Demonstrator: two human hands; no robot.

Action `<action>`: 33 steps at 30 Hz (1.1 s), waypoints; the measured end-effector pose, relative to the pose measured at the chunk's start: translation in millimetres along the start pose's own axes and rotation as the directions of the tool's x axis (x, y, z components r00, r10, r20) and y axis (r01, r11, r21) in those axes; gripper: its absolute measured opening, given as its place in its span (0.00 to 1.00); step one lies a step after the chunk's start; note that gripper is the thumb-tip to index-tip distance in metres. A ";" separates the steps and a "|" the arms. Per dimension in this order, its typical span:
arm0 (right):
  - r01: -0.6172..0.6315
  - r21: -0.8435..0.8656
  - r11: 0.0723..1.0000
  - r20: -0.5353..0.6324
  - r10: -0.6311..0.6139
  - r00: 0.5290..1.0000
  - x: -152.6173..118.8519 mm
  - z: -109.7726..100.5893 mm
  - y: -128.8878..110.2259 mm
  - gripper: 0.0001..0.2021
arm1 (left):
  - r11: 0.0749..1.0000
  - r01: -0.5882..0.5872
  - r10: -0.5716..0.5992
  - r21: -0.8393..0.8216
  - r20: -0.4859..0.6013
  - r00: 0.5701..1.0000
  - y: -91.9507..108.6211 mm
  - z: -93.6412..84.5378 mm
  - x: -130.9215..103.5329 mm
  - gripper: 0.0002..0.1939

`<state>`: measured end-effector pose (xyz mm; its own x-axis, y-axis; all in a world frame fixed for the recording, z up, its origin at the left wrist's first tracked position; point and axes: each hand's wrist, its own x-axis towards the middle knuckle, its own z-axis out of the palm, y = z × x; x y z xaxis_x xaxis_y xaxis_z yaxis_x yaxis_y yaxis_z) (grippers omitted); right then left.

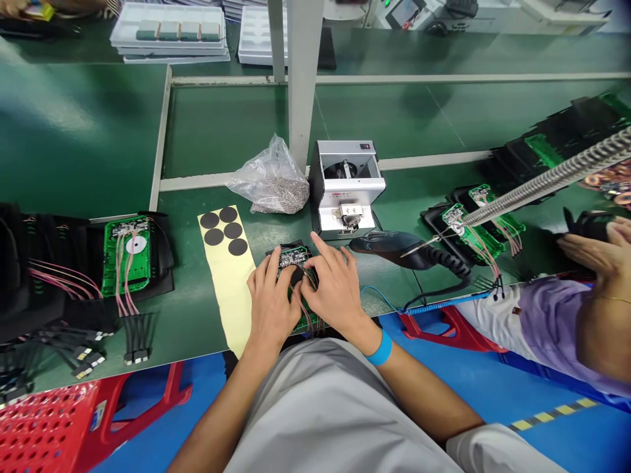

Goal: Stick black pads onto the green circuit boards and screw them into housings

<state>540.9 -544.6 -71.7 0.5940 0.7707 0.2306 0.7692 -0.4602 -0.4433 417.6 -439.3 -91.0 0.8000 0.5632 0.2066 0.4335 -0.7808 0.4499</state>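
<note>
While both hands press down at bench near edge, I see left hand and right hand on green circuit board, fingers spread flat over its wires, right index lifted. Yellow sheet with black discs just left. Screw feeder behind board, plastic bag beside it.
</note>
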 end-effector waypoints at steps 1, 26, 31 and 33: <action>0.007 -0.012 1.000 0.025 -0.007 1.000 1.1 -1.1 -0.2 0.13 | 1.000 0.001 -0.001 -0.001 0.000 1.000 -0.1 0.0 -0.1 0.16; 0.189 -0.314 0.930 0.310 -0.088 0.947 22.3 -20.5 -0.9 0.14 | 0.999 0.030 -0.032 0.031 0.054 0.998 1.8 -0.7 -0.2 0.17; 0.253 -0.310 0.917 0.318 -0.150 0.936 23.9 -17.0 2.2 0.16 | 0.998 0.031 -0.034 0.048 0.061 0.998 2.3 -1.7 0.4 0.17; 0.236 -0.301 0.924 0.304 -0.142 0.942 24.5 -12.8 4.0 0.16 | 0.998 0.026 -0.029 0.054 0.054 0.998 2.4 -1.9 0.2 0.17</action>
<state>561.5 -533.2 -56.7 0.3791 0.9252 0.0173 0.9218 -0.3759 -0.0948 418.0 -440.6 -88.2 0.8084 0.5702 0.1459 0.4762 -0.7793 0.4073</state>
